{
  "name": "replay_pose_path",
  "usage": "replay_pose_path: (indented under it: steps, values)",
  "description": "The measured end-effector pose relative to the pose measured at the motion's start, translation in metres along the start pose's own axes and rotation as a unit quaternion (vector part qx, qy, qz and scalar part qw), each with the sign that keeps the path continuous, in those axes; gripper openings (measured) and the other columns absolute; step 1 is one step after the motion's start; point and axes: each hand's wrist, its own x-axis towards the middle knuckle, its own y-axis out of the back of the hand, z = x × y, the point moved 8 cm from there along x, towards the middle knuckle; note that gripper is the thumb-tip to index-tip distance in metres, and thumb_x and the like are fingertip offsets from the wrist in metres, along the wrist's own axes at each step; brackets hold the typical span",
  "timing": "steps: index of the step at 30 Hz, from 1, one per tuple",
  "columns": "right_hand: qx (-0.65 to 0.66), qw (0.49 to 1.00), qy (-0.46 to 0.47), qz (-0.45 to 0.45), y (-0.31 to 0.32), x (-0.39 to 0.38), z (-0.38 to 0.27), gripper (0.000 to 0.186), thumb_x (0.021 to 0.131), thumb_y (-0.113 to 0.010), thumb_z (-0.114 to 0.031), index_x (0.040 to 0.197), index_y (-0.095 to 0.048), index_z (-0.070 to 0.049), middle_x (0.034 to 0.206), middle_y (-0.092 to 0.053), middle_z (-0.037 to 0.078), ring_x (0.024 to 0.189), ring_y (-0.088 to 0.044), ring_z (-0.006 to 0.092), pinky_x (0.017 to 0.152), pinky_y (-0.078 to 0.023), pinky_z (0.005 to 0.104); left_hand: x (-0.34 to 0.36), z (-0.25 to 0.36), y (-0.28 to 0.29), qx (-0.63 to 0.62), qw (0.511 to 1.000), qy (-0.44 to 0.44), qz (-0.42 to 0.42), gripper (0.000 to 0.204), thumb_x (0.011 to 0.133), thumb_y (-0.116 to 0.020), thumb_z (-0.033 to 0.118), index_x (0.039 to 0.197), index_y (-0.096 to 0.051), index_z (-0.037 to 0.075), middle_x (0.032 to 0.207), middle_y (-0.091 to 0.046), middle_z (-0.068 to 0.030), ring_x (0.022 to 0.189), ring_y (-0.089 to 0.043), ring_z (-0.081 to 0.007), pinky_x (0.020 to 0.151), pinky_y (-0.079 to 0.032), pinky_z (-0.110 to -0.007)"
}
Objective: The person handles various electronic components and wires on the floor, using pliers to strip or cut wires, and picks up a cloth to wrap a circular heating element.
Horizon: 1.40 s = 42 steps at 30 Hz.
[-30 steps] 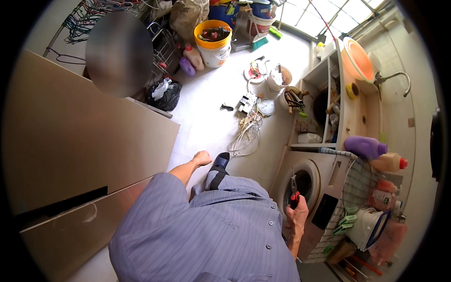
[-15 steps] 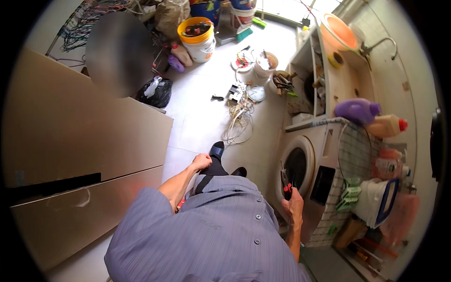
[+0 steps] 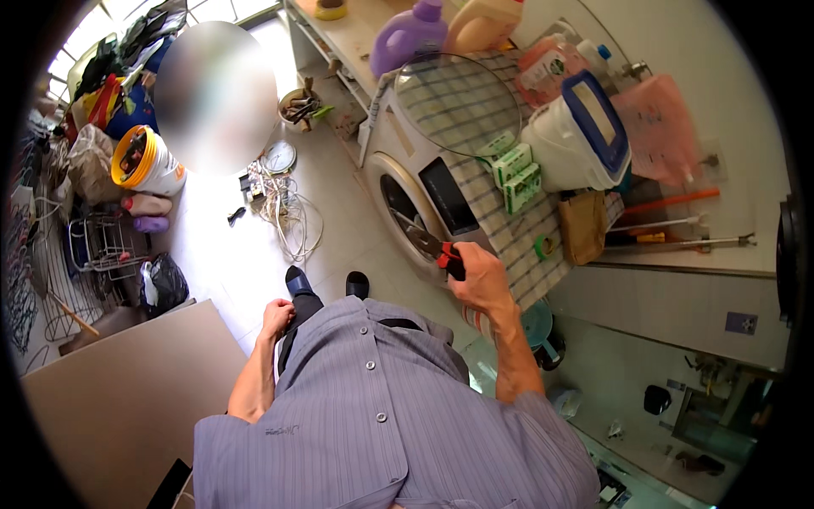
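My right hand [image 3: 482,280] grips pliers [image 3: 446,254] with red-and-black handles, their metal jaws over the washing machine [image 3: 405,216] door. Beside it, a checked cloth [image 3: 534,263] covers the machine's top, holding green-and-white boxes [image 3: 520,187], a roll of green tape [image 3: 546,247] and a brown paper bag [image 3: 583,229]. My left hand [image 3: 277,317] is closed low against my dark trouser leg; whatever its fingers hold, if anything, is hidden. Past my slippered feet, a tangle of white cables [image 3: 292,225] lies on the tiles with a round white disc [image 3: 279,157].
A beige panel [image 3: 127,407] stands at lower left. A black bag [image 3: 165,284], a wire rack [image 3: 102,246] and a yellow-rimmed bucket [image 3: 157,178] line the left. Jugs [image 3: 407,38] and a lidded tub [image 3: 564,136] sit at upper right. A blurred oval hides part of the upper view.
The view has swung to the right, bringing the machine's top closer to the middle. My right hand has risen with the pliers. My left hand stays closed by my leg.
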Motion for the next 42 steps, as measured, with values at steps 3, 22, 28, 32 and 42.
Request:
replay_pose_path:
  steps: [3, 22, 28, 32, 42]
  values:
    - [-0.032, 0.998, -0.032, 0.036, 0.033, -0.012, 0.018, 0.039, 0.07, -0.07, -0.012, 0.108, -0.061, -0.006, 0.097, -0.064, 0.017, 0.089, -0.062, 0.0389, 0.077, -0.051, 0.0451, 0.021, -0.009, -0.006, 0.064, 0.998, -0.012, -0.007, 0.011, 0.079, -0.062, 0.014, 0.078, -0.067, 0.004, 0.065, -0.063, -0.0033, 0.057, -0.057, -0.0114, 0.054, -0.046, -0.028]
    - [-0.152, 0.979, -0.13, 0.029, 0.052, -0.037, 0.105, 0.059, 0.08, -0.076, -0.015, 0.131, -0.052, 0.002, 0.13, -0.053, 0.02, 0.121, -0.05, 0.0387, 0.102, -0.042, 0.0473, -0.005, 0.032, -0.022, 0.227, 0.973, -0.046, 0.016, 0.028, 0.073, -0.062, 0.023, 0.091, -0.074, 0.006, 0.094, -0.074, -0.0154, 0.093, -0.07, -0.0301, 0.086, -0.054, -0.039]
    - [-0.155, 0.979, -0.121, 0.054, 0.059, -0.029, 0.083, 0.057, 0.083, -0.075, -0.018, 0.131, -0.052, 0.002, 0.131, -0.054, 0.02, 0.122, -0.05, 0.0392, 0.103, -0.041, 0.0473, -0.013, 0.016, -0.015, 0.219, 0.974, -0.046, 0.038, 0.027, 0.073, -0.061, 0.023, 0.091, -0.075, 0.009, 0.093, -0.073, -0.0159, 0.092, -0.07, -0.0302, 0.084, -0.054, -0.039]
    - [-0.153, 0.979, -0.057, 0.123, 0.069, -0.015, 0.058, 0.047, 0.088, -0.069, -0.016, 0.129, -0.055, 0.001, 0.127, -0.056, 0.019, 0.118, -0.053, 0.0379, 0.099, -0.043, 0.0454, -0.012, 0.011, -0.019, 0.204, 0.976, -0.051, 0.062, 0.026, 0.072, -0.061, 0.02, 0.091, -0.076, 0.009, 0.094, -0.073, -0.0168, 0.092, -0.07, -0.032, 0.085, -0.054, -0.04]
    - [0.057, 0.994, 0.093, 0.007, 0.003, 0.032, -0.046, 0.033, 0.083, -0.068, -0.004, 0.114, -0.061, 0.001, 0.115, -0.061, 0.019, 0.107, -0.06, 0.0377, 0.092, -0.048, 0.0423, -0.031, -0.009, -0.014, 0.173, 0.98, -0.039, 0.093, 0.022, 0.074, -0.065, 0.021, 0.09, -0.074, 0.009, 0.093, -0.074, -0.0134, 0.093, -0.069, -0.0289, 0.085, -0.054, -0.039]
